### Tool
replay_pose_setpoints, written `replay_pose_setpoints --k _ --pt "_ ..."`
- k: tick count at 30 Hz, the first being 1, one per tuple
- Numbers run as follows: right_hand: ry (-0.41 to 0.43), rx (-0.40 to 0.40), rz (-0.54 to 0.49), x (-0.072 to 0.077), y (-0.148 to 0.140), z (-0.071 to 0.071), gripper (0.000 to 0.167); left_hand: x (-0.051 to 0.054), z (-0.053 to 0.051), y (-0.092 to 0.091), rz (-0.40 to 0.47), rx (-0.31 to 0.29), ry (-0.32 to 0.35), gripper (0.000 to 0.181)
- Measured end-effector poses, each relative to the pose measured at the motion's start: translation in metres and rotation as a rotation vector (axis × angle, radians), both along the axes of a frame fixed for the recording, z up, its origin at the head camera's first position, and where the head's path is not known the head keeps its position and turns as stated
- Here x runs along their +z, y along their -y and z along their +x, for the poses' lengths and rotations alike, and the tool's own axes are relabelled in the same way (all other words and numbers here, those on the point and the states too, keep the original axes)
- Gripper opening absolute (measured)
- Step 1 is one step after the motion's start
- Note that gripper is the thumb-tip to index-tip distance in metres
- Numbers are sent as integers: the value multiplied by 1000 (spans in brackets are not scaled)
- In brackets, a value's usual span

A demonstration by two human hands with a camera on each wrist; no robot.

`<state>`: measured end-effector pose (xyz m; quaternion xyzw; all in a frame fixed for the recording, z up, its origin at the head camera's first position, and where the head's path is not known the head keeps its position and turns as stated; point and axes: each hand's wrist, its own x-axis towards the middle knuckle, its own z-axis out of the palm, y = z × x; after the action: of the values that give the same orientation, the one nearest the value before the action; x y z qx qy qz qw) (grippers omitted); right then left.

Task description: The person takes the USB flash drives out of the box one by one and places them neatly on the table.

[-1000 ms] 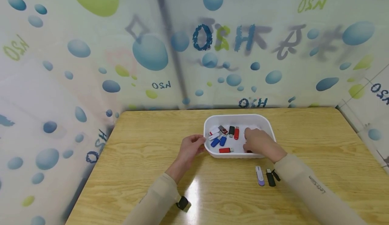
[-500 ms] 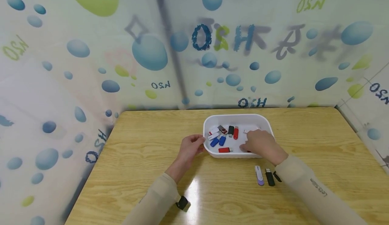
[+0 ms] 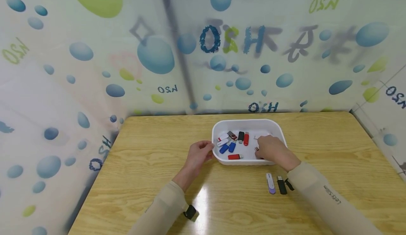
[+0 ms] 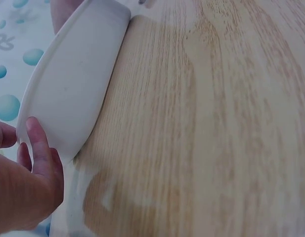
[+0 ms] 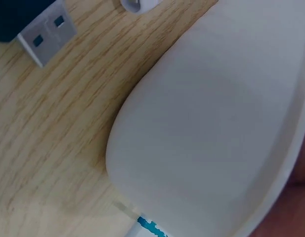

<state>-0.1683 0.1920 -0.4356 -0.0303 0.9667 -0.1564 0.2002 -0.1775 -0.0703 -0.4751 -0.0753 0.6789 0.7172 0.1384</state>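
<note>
A white plastic tray holds several USB drives: white, blue, black and red ones, with a red one near its front wall. My left hand grips the tray's left end; in the left wrist view the hand has its fingers at the rim and outer wall. The right hand reaches down into the tray's right part, a small metal connector showing by its fingertips, whose hold is hidden. In the right wrist view the tray wall covers most of that hand.
In front of the tray, a white-and-purple drive and a black drive lie side by side on the wooden table, close to the right sleeve. Behind the table hangs a patterned sheet. A black wristband shows at the left sleeve.
The right hand's fingers have shifted slightly inside the tray, uncovering a small metal connector. The left hand has stayed at the rim.
</note>
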Motion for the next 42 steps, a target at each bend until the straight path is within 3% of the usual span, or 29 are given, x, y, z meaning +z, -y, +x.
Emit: replay_pose_setpoints --k 9,18,28,36,42 --pt "-28 -26 -30 4 -3 0 17 1 0 0 -6 -3 3 32" --pt "-146 -42 -60 15 -14 7 18 2 -1 1 3 -14 -2 31" --pt "-202 -104 -137 21 -23 23 21 1 -1 0 23 -3 -7 30" --pt "-286 -133 -173 31 -39 43 21 2 0 -1 26 1 -6 30" --pt "-304 -165 -186 36 -52 57 22 1 1 0 13 3 1 29"
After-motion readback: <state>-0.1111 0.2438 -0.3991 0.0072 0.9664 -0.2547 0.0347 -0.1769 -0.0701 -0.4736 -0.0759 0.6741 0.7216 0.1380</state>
